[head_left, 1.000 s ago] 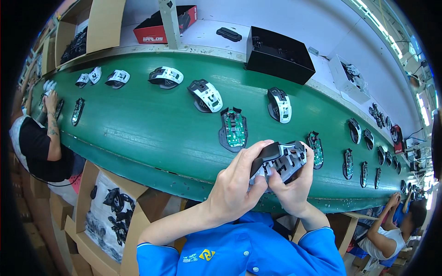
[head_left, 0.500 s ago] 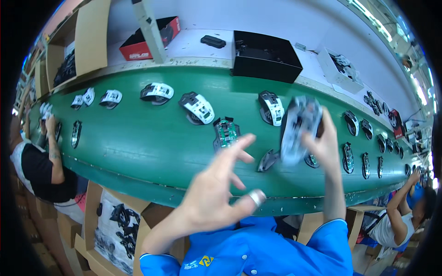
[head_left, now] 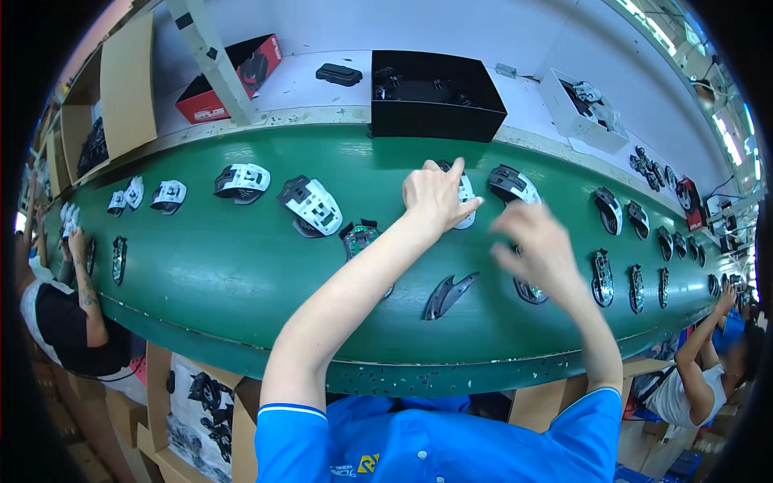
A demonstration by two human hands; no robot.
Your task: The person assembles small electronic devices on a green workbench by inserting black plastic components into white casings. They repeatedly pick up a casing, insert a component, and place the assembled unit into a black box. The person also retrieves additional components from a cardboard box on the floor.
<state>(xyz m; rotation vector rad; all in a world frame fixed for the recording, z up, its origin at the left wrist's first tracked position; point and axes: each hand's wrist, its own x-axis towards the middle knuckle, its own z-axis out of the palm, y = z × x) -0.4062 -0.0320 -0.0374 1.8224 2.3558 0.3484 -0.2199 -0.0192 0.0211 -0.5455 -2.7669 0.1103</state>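
- Left hand: out toward the tabletop's far edge, over a white-and-black mouse shell. Fingers curled, thumb and forefinger apart, the shell showing between them. Gripped or merely touched: cannot tell.
- Right hand: blurred, loosely open, fingers bent; I see nothing in its grasp.
- Second shell: just beyond my right hand, toward the far edge.
- Circuit board on its base: partly under my right hand, on the near-edge side.
- Another board: partly hidden by my left forearm.
- Curved black piece: lying between my forearms, toward the near edge.
- Large white-and-black shell: left of my left hand; more shells run on toward the tabletop's left end.
- Green tabletop: to my right, more dark-and-white shells lie by the far edge, more boards nearer me.
- Black box: past the far edge, open, small dark parts inside.
- Co-worker: at the left end, hands at a white shell.
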